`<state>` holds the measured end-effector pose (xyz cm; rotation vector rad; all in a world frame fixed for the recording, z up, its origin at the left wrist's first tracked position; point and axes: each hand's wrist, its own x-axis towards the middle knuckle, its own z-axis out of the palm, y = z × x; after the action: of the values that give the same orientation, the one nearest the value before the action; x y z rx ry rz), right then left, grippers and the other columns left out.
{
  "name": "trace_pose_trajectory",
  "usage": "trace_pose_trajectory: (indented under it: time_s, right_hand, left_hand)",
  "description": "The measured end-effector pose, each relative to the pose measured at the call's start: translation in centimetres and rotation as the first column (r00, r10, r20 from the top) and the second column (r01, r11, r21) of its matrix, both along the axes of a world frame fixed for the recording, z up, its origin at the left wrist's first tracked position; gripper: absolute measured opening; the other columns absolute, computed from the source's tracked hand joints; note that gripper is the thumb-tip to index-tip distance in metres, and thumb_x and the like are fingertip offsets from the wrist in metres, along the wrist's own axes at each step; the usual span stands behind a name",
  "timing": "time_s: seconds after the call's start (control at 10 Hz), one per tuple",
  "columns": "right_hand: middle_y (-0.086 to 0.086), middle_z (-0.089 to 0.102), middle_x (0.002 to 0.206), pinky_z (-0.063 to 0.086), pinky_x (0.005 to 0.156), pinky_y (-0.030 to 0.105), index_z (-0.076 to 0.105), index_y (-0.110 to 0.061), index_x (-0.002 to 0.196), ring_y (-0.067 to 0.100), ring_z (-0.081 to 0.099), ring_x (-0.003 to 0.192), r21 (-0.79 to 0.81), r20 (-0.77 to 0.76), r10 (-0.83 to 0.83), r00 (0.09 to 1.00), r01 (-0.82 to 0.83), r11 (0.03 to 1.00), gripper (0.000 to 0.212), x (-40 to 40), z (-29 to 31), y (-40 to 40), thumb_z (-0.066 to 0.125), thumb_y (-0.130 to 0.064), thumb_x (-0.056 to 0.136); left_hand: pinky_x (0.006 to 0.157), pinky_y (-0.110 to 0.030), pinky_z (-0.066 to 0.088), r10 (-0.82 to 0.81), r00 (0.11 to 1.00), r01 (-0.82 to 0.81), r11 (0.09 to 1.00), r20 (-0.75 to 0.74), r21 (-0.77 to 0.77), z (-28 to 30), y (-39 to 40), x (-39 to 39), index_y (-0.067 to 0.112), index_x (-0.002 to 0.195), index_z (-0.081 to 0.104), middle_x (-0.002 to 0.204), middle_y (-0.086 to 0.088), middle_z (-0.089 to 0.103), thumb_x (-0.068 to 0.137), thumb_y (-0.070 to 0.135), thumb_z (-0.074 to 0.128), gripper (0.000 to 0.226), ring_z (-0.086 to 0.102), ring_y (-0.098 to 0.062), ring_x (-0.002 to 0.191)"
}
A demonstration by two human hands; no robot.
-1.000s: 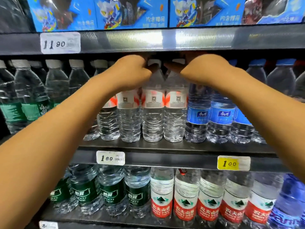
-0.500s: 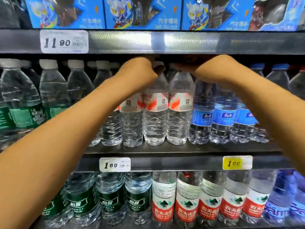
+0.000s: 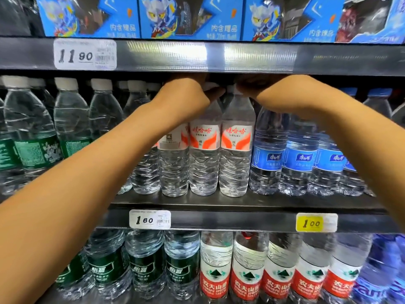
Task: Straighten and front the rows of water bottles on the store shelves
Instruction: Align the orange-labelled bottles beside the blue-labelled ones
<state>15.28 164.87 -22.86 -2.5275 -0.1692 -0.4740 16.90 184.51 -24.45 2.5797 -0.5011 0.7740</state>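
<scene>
Head view: my left hand (image 3: 186,95) and right hand (image 3: 278,93) reach the caps of two red-label bottles (image 3: 235,148) at 12 o'clock on the middle shelf (image 3: 241,202). Fingers hidden, grip unclear. Risk: pulling from the top tips them into the blue-label bottles (image 3: 268,154) at 3 o'clock.

Blue boxes (image 3: 190,17), price tags (image 3: 85,54)

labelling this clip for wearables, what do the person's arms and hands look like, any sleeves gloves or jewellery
Both forearms are bare along all that shows, with no sleeve edge in view. The left hand and right hand wear no gloves, and no watch, band or bracelet shows at either wrist. The fingers reach back under the shelf edge, so rings cannot be checked.
</scene>
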Motion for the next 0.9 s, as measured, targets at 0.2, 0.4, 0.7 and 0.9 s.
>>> trace_pose_trajectory:
  time_s: [0.2,0.4,0.7,0.9]
  right_hand:
    - [-0.007,0.061,0.125,0.044,0.093,0.033,0.057,-0.033,0.128,0.017,0.056,0.112,-0.214,0.022,-0.007,1.0,0.011,0.977,0.043,0.1,0.0,0.0,0.045,-0.054,0.092]
    - [0.0,0.064,0.121,0.049,0.092,0.041,0.056,-0.033,0.128,0.025,0.06,0.109,-0.262,0.049,0.059,0.997,-0.044,0.964,0.042,0.2,0.1,0.2,0.044,-0.055,0.094]
    - [0.006,0.066,0.118,0.054,0.086,0.05,0.059,-0.03,0.124,0.036,0.067,0.096,-0.216,0.095,0.177,0.98,-0.154,0.964,0.032,1.5,-0.2,0.3,0.052,-0.044,0.097]
    - [-0.006,0.063,0.105,0.044,0.093,0.026,0.062,-0.028,0.115,0.013,0.059,0.102,-0.154,0.113,0.274,0.955,-0.255,0.955,0.02,2.1,-0.3,-0.2,0.06,-0.032,0.096]
  left_hand:
    - [0.044,-0.022,0.023,0.102,0.995,-0.101,0.994,-0.016,0.035,0.8,0.7,-0.4,0.022,0.066,0.044,0.063,0.002,0.041,0.098,0.035,0.049,0.035,0.034,-0.006,0.055]
    - [0.054,-0.024,0.032,0.028,0.997,-0.019,0.993,-0.078,0.116,1.0,0.4,0.1,0.025,0.128,0.059,0.122,-0.012,0.063,0.102,0.041,0.046,0.034,0.045,-0.02,0.076]
    - [0.061,-0.024,0.031,0.024,0.998,-0.021,0.998,-0.056,0.058,0.7,0.4,0.2,0.031,0.125,0.061,0.117,-0.002,0.066,0.098,0.046,0.051,0.033,0.056,-0.025,0.097]
    - [0.063,-0.026,0.044,0.049,0.996,-0.046,0.998,-0.077,0.041,0.6,0.8,0.4,0.03,0.115,0.062,0.103,0.0,0.069,0.089,0.057,0.059,0.038,0.058,-0.02,0.084]
